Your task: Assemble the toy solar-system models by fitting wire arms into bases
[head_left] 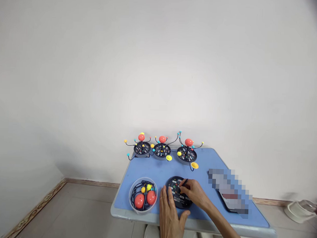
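Note:
A round black base (174, 199) printed with small planets and labels lies on the blue table near its front edge. My left hand (170, 215) rests flat against the base's left side, fingers stretched out and thumb spread. Over the middle of the base, my right hand (194, 193) is closed in a pinch on a small black plastic part (184, 182), mostly hidden by the fingers. Left of my left hand stands a clear round tub (130, 198) holding red balls (139, 201), a yellow piece (149, 187) and black curved rods.
Three assembled solar system models (142, 149), (162, 151), (187, 155) stand along the table's back by the wall, their arms sticking out. A phone-like device (230, 196), blurred over, lies at the right. The blue table (146, 170) has a raised grey edge. A whitish object (299, 211) is on the floor.

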`<state>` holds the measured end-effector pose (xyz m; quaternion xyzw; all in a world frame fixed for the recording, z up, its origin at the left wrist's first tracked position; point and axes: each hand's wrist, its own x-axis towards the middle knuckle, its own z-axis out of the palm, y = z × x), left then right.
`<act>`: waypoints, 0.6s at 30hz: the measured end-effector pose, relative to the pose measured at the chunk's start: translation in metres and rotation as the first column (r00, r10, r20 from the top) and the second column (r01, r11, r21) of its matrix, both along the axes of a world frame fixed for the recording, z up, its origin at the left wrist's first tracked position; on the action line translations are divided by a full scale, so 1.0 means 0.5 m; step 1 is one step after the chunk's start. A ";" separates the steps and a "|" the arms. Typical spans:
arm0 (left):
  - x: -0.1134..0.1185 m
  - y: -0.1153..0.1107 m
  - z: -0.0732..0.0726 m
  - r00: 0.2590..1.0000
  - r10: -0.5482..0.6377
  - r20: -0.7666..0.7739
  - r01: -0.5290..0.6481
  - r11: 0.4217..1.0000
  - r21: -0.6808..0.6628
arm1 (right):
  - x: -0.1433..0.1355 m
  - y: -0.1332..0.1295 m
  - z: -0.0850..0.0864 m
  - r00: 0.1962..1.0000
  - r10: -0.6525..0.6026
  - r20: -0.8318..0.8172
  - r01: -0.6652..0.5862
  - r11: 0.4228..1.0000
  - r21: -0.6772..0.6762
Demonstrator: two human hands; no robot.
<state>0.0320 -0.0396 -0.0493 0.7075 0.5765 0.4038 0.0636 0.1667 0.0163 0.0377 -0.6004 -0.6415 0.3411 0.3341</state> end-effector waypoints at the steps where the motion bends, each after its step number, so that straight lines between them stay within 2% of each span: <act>1: 0.002 0.001 0.006 1.000 -0.001 -0.003 0.001 1.000 -0.007 | 0.000 0.000 0.002 0.999 0.010 0.039 -0.010 1.000 0.004; 9: 0.011 0.032 0.039 1.000 -0.003 -0.024 0.000 0.993 -0.114 | -0.003 0.015 0.027 0.947 0.102 0.305 -0.112 0.994 0.014; 18: 0.007 0.035 0.034 1.000 0.009 0.007 -0.008 0.993 -0.116 | -0.004 0.028 0.050 0.877 0.239 0.416 -0.254 0.967 -0.018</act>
